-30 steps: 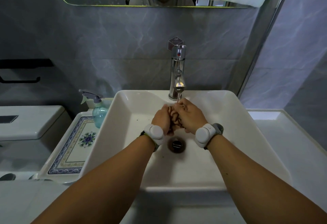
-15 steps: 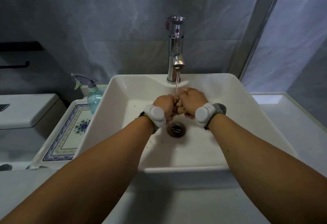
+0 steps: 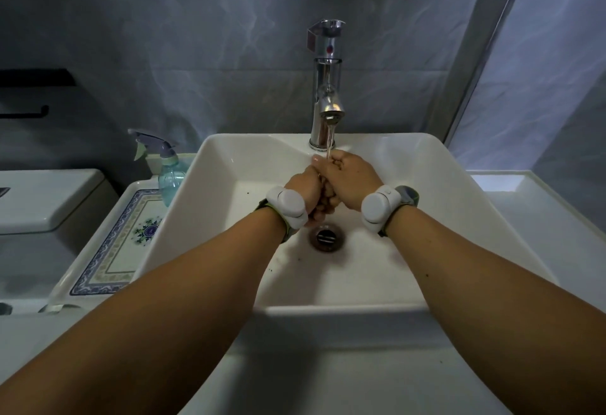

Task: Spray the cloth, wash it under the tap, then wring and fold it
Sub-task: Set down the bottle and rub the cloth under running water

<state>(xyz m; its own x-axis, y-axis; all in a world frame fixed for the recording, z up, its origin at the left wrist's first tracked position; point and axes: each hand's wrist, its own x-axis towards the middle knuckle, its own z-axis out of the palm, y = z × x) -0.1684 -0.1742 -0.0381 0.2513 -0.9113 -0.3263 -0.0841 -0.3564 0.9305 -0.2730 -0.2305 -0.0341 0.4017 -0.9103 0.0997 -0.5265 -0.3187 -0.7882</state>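
Head view, hands at the basin. The left hand (image 3: 303, 186) and the right hand (image 3: 352, 178) meet knuckle to knuckle over the sink (image 3: 229, 159), fingers of both curled tightly inward. Between them a bunched brownish cloth (image 3: 325, 200) shows as a lumpy wad; both hands grip it, and most of it is hidden inside the fists. Directly beyond the hands stands the chrome tap (image 3: 328, 86). From its spout a thin water stream (image 3: 330, 139) falls onto the far edge of the right hand, where the two hands touch. Just nearer than the hands, and below them, lies the dark drain (image 3: 327, 237) in the basin floor. Each wrist carries a white rounded wrist device: the left one (image 3: 288, 206), the right one (image 3: 380, 206). Well to the left of the left hand, outside the basin wall, a pale blue spray bottle (image 3: 167, 168) stands upright at the far end of a patterned tile ledge (image 3: 121, 244). Farther left is a white toilet cistern (image 3: 42, 201).
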